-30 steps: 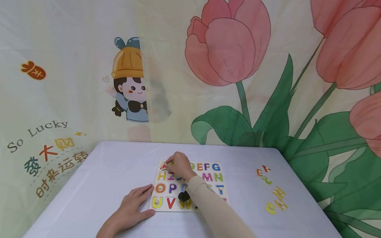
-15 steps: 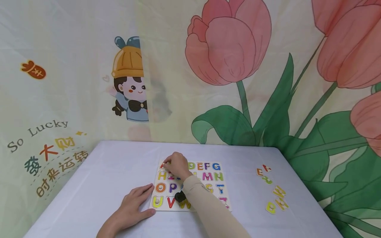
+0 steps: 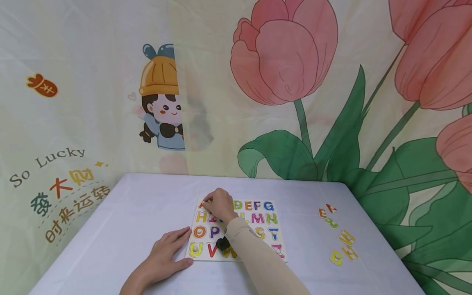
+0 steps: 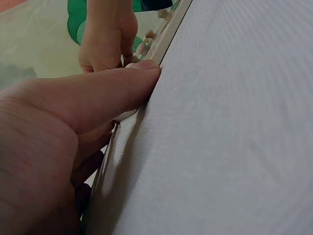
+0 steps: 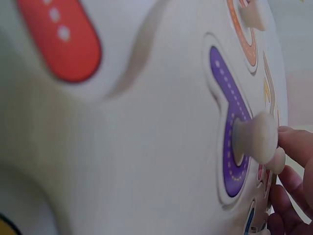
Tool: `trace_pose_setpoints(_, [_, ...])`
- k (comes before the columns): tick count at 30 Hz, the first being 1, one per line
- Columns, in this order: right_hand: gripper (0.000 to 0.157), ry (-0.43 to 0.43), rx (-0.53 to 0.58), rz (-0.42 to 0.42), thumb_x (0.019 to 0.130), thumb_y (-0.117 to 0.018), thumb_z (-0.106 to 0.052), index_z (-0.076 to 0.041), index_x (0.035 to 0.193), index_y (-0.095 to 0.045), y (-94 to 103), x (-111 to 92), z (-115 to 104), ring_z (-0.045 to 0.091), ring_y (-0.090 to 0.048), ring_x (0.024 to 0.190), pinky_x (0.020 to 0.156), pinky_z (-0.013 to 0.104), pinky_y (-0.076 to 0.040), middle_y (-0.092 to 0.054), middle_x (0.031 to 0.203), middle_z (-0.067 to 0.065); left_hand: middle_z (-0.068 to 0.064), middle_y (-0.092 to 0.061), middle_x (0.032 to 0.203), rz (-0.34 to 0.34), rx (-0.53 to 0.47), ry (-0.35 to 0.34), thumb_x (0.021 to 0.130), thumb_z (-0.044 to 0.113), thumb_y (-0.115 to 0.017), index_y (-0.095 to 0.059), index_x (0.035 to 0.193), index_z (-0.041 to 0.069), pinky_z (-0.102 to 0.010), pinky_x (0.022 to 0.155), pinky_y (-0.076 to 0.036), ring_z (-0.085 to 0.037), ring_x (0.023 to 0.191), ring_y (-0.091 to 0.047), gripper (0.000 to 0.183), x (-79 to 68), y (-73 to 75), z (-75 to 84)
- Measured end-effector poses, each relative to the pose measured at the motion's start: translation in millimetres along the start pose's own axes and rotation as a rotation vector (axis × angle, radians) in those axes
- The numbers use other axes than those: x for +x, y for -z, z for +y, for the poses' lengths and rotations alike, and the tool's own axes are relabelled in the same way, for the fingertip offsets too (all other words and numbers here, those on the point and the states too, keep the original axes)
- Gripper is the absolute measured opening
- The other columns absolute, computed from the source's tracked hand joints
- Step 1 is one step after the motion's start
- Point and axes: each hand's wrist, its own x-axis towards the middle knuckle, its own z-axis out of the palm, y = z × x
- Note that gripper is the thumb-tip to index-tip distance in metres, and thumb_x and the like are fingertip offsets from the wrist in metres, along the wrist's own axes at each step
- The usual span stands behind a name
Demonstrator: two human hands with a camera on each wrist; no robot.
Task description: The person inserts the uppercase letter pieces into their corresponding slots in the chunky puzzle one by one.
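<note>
A white alphabet puzzle board (image 3: 203, 241) with knobbed, coloured letters lies on the table. My right hand (image 3: 220, 203) reaches over its far left corner, thumb and fingertips pinching at the red letter A (image 3: 200, 205), which they partly cover. Flat beside the board, my left hand (image 3: 164, 254) has its fingers at the left edge and the thumb (image 4: 117, 88) against the near corner. In the right wrist view, a purple P (image 5: 230, 98) with a pale knob stands out, and my right fingers (image 5: 296, 147) show beyond it. The forearm hides several middle letters.
Several loose letters lie right of the board, among them a red A (image 3: 331, 208), an orange E (image 3: 322, 213), a green R (image 3: 332, 223) and a yellow-green one (image 3: 336, 257). A printed tulip curtain (image 3: 287, 61) hangs behind the white table (image 3: 147, 205).
My right hand and forearm have shifted slightly left, uncovering the Z and more of the board's right side. The fingers stay at the A. My left hand keeps its place.
</note>
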Motion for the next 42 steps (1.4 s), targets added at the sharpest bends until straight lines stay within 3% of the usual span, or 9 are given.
trace_pose_setpoints(5, [0.012,0.016,0.024,-0.039,0.096,-0.08,-0.026,-0.021,0.105,-0.086,1.0,-1,2,0.008,-0.052,0.081,0.077,0.03,-0.045,-0.059,0.088,-0.007,-0.003,-0.049,0.162,0.011,0.004,-0.011,0.091,0.057,-0.077,-0.051,0.159,0.013,-0.062,0.11,-0.039,-0.031,0.145,-0.044,0.085,-0.4,-0.3,-0.2])
trace_pose_setpoints(9, [0.017,0.079,0.058,-0.099,0.099,-0.078,-0.027,-0.019,0.112,-0.085,9.7,-1,9,0.009,-0.054,0.083,0.077,0.028,-0.048,-0.063,0.095,-0.004,-0.003,-0.049,0.162,0.01,-0.002,-0.009,0.09,0.056,-0.078,-0.052,0.159,0.012,-0.062,0.11,-0.039,-0.032,0.145,-0.044,0.085,-0.1,-0.1,0.4])
trace_pose_setpoints(14, [0.022,0.156,0.058,-0.148,0.1,-0.077,-0.026,-0.017,0.119,-0.083,41.7,-3,20,0.013,-0.06,0.094,0.082,0.029,-0.053,-0.069,0.103,-0.003,-0.001,-0.048,0.163,-0.001,0.0,0.012,0.09,0.056,-0.079,-0.051,0.159,0.014,-0.062,0.111,-0.039,-0.03,0.146,-0.042,0.086,0.7,-0.4,0.2])
trace_pose_setpoints(19, [0.022,0.212,0.023,-0.141,0.1,-0.077,-0.023,-0.016,0.119,-0.082,85.2,-12,42,0.021,-0.063,0.104,0.088,0.034,-0.054,-0.071,0.105,-0.003,-0.001,-0.047,0.164,-0.013,-0.012,0.034,0.089,0.057,-0.08,-0.05,0.16,0.015,-0.061,0.113,-0.037,-0.03,0.147,-0.041,0.088,0.5,-0.7,0.6])
trace_pose_setpoints(27, [0.021,0.251,-0.015,-0.045,0.096,-0.081,-0.017,-0.009,0.115,-0.083,161.6,-35,116,0.026,-0.066,0.102,0.09,0.044,-0.058,-0.074,0.105,0.002,0.0,-0.045,0.165,-0.043,-0.023,0.061,0.089,0.06,-0.079,-0.048,0.161,0.016,-0.06,0.113,-0.036,-0.029,0.149,-0.039,0.09,1.7,0.4,1.8])
trace_pose_setpoints(33, [0.021,0.172,-0.095,-0.004,0.095,-0.082,-0.015,-0.009,0.115,-0.083,211.2,-66,185,0.029,-0.066,0.1,0.089,0.054,-0.059,-0.074,0.105,0.002,0.001,-0.045,0.165,-0.045,-0.018,0.055,0.089,0.059,-0.079,-0.048,0.161,0.016,-0.061,0.112,-0.037,-0.029,0.148,-0.039,0.09,2.9,0.6,2.8])
trace_pose_setpoints(36, [0.021,0.133,-0.132,0.013,0.094,-0.082,-0.013,-0.007,0.114,-0.083,231.5,-82,217,0.027,-0.066,0.096,0.086,0.052,-0.06,-0.073,0.101,0.002,0.001,-0.045,0.165,-0.048,-0.012,0.055,0.089,0.059,-0.079,-0.048,0.162,0.016,-0.061,0.112,-0.037,-0.029,0.148,-0.039,0.09,3.4,0.3,2.4])
trace_pose_setpoints(42, [0.02,0.079,-0.175,0.023,0.094,-0.082,-0.014,-0.005,0.112,-0.083,255.2,-107,271,0.022,-0.064,0.091,0.074,0.033,-0.056,-0.072,0.098,0.002,0.0,-0.045,0.165,-0.046,-0.003,0.049,0.089,0.059,-0.079,-0.048,0.161,0.015,-0.062,0.112,-0.038,-0.03,0.148,-0.04,0.09,3.0,0.7,1.3])
